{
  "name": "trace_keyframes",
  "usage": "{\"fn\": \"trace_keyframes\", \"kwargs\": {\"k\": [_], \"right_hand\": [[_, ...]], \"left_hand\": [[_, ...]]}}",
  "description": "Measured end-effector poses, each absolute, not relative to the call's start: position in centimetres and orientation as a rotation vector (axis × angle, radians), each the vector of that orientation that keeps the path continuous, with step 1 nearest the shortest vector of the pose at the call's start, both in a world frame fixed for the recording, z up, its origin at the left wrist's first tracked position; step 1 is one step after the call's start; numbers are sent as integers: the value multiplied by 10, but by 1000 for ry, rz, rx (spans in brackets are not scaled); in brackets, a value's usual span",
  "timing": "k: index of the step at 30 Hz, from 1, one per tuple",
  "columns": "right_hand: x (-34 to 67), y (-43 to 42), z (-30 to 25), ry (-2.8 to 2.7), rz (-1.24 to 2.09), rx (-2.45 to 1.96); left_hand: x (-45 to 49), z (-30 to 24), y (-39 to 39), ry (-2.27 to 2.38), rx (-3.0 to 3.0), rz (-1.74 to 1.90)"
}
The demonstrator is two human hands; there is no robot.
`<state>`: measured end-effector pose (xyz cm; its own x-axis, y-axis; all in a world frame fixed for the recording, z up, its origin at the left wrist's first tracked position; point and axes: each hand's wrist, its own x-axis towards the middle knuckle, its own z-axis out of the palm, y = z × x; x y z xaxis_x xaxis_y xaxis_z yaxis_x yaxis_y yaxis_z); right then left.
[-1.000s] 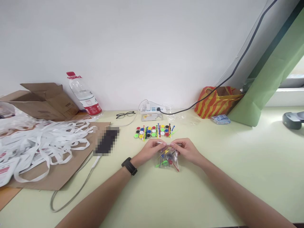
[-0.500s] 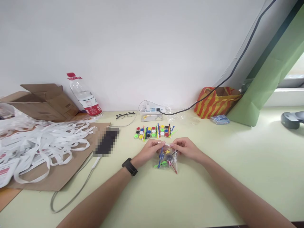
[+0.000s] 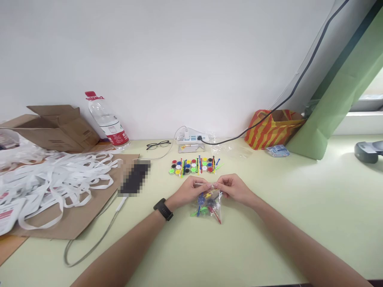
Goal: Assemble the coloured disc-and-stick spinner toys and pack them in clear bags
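Note:
A clear plastic bag [image 3: 206, 205] hangs between my hands near the middle of the table. Inside it show small coloured plastic pieces: blue, yellow, green and red sticks and round parts. My left hand [image 3: 193, 189], on the arm with a black watch, pinches the bag's top edge from the left. My right hand [image 3: 235, 189] pinches the same edge from the right, the thumbs almost meeting. Just beyond the hands lie rows of coloured discs [image 3: 194, 165] with thin coloured sticks [image 3: 200, 163] between them.
At the left, white straps [image 3: 66, 179] lie on a cardboard sheet [image 3: 89, 217], near a cardboard box [image 3: 62, 127] and a water bottle [image 3: 109, 123]. A phone [image 3: 134, 179], glasses [image 3: 158, 144], a power strip [image 3: 191, 136] and a striped bag [image 3: 272, 131] stand farther back.
My left thumb has slid right along the bag's top edge, closer to my right thumb. The bag has shifted slightly down and left, and its pieces lie differently.

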<state>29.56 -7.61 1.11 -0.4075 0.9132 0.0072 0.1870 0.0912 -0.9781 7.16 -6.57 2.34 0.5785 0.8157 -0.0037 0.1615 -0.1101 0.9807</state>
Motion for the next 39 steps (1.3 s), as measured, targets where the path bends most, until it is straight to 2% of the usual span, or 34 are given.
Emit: {"fn": "trace_keyframes", "kwargs": {"k": [6, 32, 39], "right_hand": [[292, -78, 13, -1725, 1458, -1008], [310, -70, 25, -1832, 1422, -996], [372, -53, 44, -1846, 1150, -1242]], "left_hand": [[70, 19, -64, 841, 1655, 708], [74, 14, -65, 840, 1521, 834], [74, 16, -69, 828, 1631, 705]]}}
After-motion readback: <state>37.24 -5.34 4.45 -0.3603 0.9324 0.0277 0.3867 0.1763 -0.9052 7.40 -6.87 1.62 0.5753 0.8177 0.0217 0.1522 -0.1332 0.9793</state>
